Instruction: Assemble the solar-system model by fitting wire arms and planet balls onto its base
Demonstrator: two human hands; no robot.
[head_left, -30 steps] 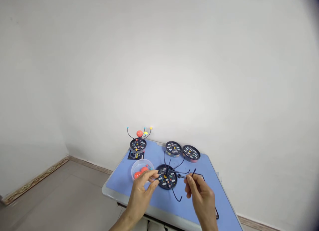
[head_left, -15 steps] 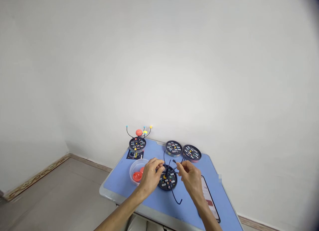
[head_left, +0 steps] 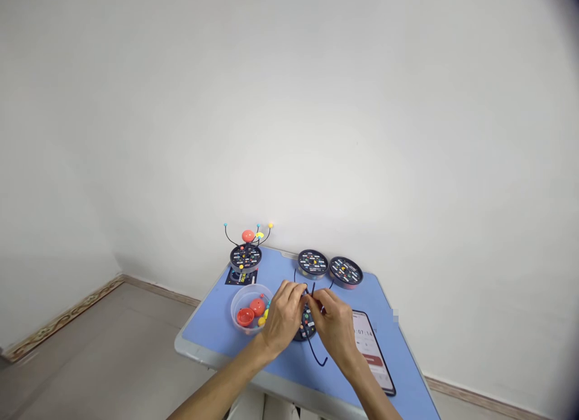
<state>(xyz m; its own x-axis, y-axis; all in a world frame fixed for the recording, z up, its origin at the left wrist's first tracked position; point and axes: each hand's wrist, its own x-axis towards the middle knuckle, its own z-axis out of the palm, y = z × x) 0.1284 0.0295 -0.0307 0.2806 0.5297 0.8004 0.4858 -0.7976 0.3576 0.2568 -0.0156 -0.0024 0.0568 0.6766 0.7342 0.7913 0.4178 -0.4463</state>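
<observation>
The right hand (head_left: 335,323) was pinched on a slim black rod (head_left: 313,288), its tip jutting up between the two hands, while the left hand (head_left: 284,316) had its fingertips drawn together just beside it, whatever they gripped being hidden. Below them, partly covered, a round black base (head_left: 306,332) sat on the blue bench (head_left: 212,332) between a clear tub (head_left: 234,311) of red and yellow pieces and a phone (head_left: 379,362). Farther back stood a model (head_left: 245,257) with colored balls on its arms, and two round black-topped containers (head_left: 312,263) side by side.
</observation>
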